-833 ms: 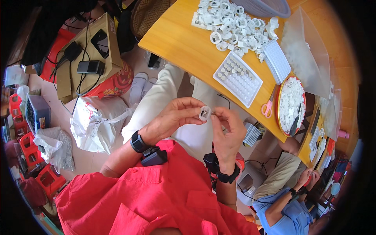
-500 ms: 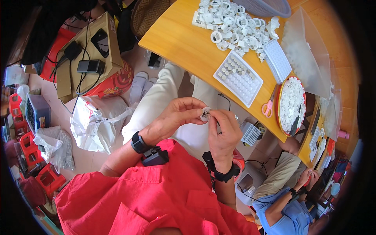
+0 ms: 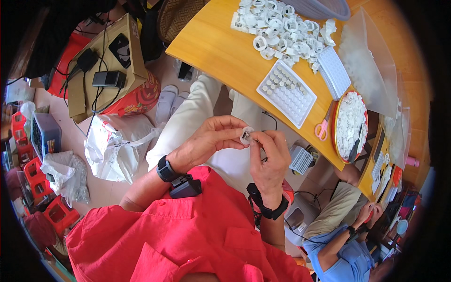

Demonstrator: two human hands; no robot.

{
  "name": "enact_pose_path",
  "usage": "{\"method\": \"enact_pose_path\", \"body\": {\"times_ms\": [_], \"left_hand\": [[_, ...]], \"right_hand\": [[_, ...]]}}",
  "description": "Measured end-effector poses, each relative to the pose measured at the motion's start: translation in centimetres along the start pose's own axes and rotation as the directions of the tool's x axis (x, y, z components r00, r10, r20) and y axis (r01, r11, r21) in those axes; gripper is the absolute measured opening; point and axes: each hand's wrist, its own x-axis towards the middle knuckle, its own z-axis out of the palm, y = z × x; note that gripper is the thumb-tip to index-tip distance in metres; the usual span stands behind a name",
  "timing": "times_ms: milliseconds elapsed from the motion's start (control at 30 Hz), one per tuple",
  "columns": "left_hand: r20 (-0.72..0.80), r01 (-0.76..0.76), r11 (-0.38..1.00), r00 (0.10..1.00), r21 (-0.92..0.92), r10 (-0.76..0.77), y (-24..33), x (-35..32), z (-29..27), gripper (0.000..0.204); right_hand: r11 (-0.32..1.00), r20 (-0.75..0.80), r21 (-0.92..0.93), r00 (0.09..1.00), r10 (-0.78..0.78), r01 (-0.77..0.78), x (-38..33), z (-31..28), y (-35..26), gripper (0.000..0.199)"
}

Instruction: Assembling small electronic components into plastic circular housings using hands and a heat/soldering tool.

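Over my lap, between thumb and fingers, my left hand (image 3: 211, 137) pinches a small round white plastic part (image 3: 245, 136) with a dark piece inside it. From the other side, my right hand (image 3: 271, 159) is closed with its fingertips at the part's right edge. Anything tiny between those right fingertips is hidden. On the wooden table (image 3: 206, 40) ahead lies a white tray (image 3: 297, 112) with round pockets, several of them filled with small silvery discs. Behind it spreads a heap of similar white ring-shaped parts (image 3: 282, 35).
Pocketed trays (image 3: 333, 68) are stacked beside pink-handled scissors (image 3: 321, 129) and a red-rimmed bowl (image 3: 336, 141) of small white pieces. A cardboard box (image 3: 80, 96) with cables stands left, above a white plastic bag (image 3: 110, 152). Another person in a blue shirt (image 3: 338, 256) works at right.
The round part has turned slightly, so more of its face shows. Both hands stay in nearly the same place, with small finger shifts.
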Motion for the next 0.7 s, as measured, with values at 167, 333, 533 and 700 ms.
{"method": "enact_pose_path", "body": {"times_ms": [167,333,533,700], "left_hand": [[-0.011,-0.028,0.992,1.0,0.122,0.029,-0.1,0.0,0.2,0.022],[-0.028,-0.049,0.978,0.998,0.203,0.056,-0.2,0.0,0.4,0.021],[-0.045,-0.071,0.961,0.995,0.266,0.086,-0.3,0.1,0.5,0.021],[-0.066,-0.07,0.947,0.993,0.315,0.095,-0.3,0.0,0.4,0.021]], "right_hand": [[1.0,0.007,-0.007,1.0,0.011,-0.011,-0.1,0.1,0.2,0.019],[0.988,0.051,-0.143,0.998,-0.043,0.05,0.0,0.3,0.3,0.014],[0.963,0.046,-0.255,0.996,-0.082,0.091,-0.2,1.0,0.3,0.014],[0.97,0.042,-0.228,0.996,-0.079,0.087,-0.4,1.5,0.9,0.014]]}}
